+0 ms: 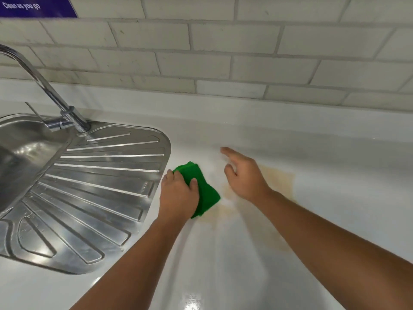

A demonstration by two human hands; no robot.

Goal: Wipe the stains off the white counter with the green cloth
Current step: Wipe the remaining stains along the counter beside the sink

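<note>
While a person's left hand [178, 195] grips a folded green cloth [206, 193] against the white worktop [223, 253], thumb over its top and fingers [169, 175] curled round its left edge, the right hand [243, 177] is held open just beside it, its own fingers spread and pointing toward the tiled wall [245, 41]. Whether the right palm touches the surface cannot be told. The cloth lies near the middle of the worktop, just right of the stainless-steel draining board [89, 186] and at the left edge of a pale tan stain [279, 180]. The stain spreads under and to the right of the right hand, with a fainter patch at the cloth's near corner. A chrome tap [44, 86] rises behind the sink [22, 153] at left. On the wall at top left, a blue sign [44, 7] reads "Clean as you go".
</note>
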